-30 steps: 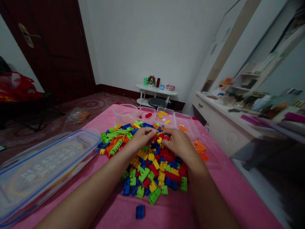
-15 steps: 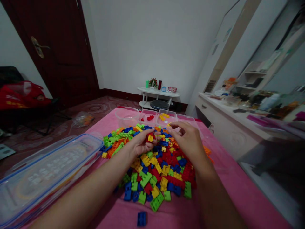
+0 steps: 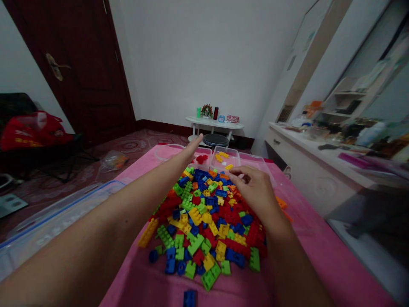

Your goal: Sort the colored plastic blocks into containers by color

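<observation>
My left hand reaches forward over the small clear box with red bricks. It is seen edge-on, stretched out, with most of its fingers hidden and nothing visible in it. Beside the front of the neighbouring clear box, my right hand hovers with curved, slightly parted fingers. A yellow brick shows just past its fingertips; whether they touch it is unclear. Several yellow bricks lie deeper in that box. Below both hands spreads a mixed heap of toy building bricks in red, yellow, green, blue and orange.
The pink-covered table carries a large blue-rimmed clear lidded box at left. A round clear tub stands behind my left arm. One blue brick lies near the front edge, and orange bricks lie right of my forearm.
My left hand has moved forward from above the heap to the red-brick box; the red and yellow bricks it held are no longer visible in it. My right hand has barely moved.
</observation>
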A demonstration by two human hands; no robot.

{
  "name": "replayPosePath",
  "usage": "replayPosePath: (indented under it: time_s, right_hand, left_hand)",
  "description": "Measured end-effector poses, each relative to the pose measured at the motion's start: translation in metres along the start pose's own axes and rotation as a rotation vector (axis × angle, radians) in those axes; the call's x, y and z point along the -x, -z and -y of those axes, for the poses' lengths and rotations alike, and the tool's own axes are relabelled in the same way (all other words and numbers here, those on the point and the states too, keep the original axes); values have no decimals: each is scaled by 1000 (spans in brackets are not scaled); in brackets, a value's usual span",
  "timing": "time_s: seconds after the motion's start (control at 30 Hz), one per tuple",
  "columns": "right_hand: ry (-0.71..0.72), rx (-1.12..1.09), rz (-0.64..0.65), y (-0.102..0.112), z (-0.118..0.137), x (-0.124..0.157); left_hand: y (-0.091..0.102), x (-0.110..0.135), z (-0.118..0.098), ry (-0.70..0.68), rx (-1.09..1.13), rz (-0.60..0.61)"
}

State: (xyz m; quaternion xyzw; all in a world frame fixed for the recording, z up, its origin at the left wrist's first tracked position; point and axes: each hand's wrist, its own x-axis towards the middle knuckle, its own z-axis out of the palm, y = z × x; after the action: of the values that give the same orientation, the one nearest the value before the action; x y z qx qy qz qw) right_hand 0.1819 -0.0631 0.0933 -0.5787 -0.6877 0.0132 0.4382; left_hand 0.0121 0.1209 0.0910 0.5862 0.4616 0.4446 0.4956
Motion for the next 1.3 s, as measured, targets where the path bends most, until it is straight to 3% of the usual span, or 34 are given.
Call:
replayPosePath:
  time_s: [0.1,0.17,0.3,0.47,0.57,0.67,0.93,1.13,1.3]
  right_hand:
    - [-16,31,25,-4,-5,1]
    - [-28,68,83,-7,-7,1]
    - [-61,169,276,-13,-5,3]
    - [-117,313,360,-23,-6,9]
    - [-137,357,381,-34,-12,15]
    - [-161,375,448,-45,-21,19]
    - [-165,432,479,-55,-29,20]
    - [-163,396,457,-47,-24,18]
    - [-222,160,352,-42,-17,11]
  left_hand:
    - [-5,23,13,-11,-70,60]
    - [-7,43,24,-94,-174,143]
    - [-7,85,43,-282,-431,187]
    - [1,117,43,-329,-684,85]
    - [6,122,38,-307,-740,81]
    - [7,126,34,-318,-764,179]
    - [-13,144,35,-398,-978,376]
    - [-11,139,37,-324,-937,249]
    - [-2,130,36,-279,-688,175]
